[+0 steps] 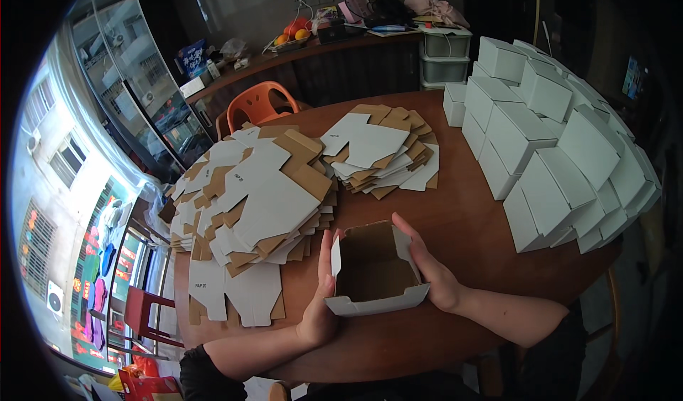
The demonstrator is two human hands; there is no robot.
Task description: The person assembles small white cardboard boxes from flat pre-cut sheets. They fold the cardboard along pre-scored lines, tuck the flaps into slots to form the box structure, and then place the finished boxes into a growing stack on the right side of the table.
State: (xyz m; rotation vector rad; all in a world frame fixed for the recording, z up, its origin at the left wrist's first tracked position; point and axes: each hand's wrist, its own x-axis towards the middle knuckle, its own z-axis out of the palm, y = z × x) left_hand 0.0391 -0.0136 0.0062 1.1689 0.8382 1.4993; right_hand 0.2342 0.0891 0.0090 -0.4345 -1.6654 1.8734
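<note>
A half-folded cardboard box (370, 269), white outside and brown inside, stands open-topped on the round wooden table (469, 223) near its front edge. My left hand (321, 294) presses flat against the box's left wall. My right hand (427, 266) cups its right wall, fingers along the upper edge. Both hands hold the box between them. The front flap sticks out toward me.
Two piles of flat unfolded box blanks lie behind the box: a big pile (252, 198) at left, a smaller pile (384, 152) at centre. Several finished white boxes (555, 138) are stacked at right. An orange plastic chair (260, 106) stands beyond the table.
</note>
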